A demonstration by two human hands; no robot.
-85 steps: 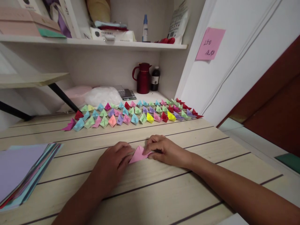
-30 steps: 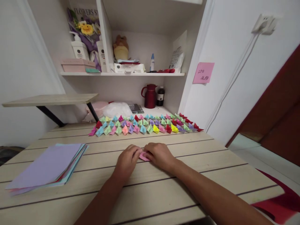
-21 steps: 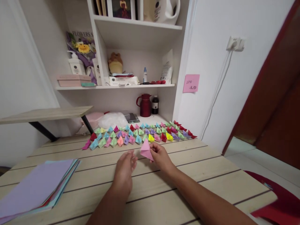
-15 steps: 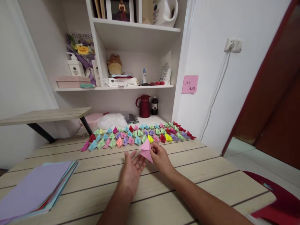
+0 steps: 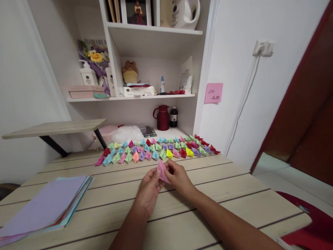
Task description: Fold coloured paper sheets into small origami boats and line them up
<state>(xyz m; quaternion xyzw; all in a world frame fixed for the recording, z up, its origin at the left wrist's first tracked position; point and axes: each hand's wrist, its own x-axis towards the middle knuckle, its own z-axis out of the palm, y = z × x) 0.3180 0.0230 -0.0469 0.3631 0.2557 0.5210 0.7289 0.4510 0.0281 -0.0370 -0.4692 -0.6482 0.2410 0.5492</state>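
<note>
A folded piece of pink paper (image 5: 162, 172) is held up between both hands over the near middle of the table. My left hand (image 5: 150, 189) pinches its left side with thumb and fingers. On the other side, my right hand (image 5: 178, 175) grips the paper between thumb and bent fingers. Part of the paper is hidden behind the fingers. Just beyond my hands stand rows of small folded paper boats (image 5: 142, 155) in pink, green, blue, purple, red and yellow.
A stack of coloured paper sheets (image 5: 49, 205) lies at the left of the slatted table (image 5: 109, 205). Behind it is a small raised stand (image 5: 54, 127). White shelves (image 5: 156, 29) rise at the back, with a red jug (image 5: 163, 118) on the lowest level.
My left hand was open beside the pink paper and is now closed on its left side. The paper has turned and looks narrower. The view has shifted slightly.
</note>
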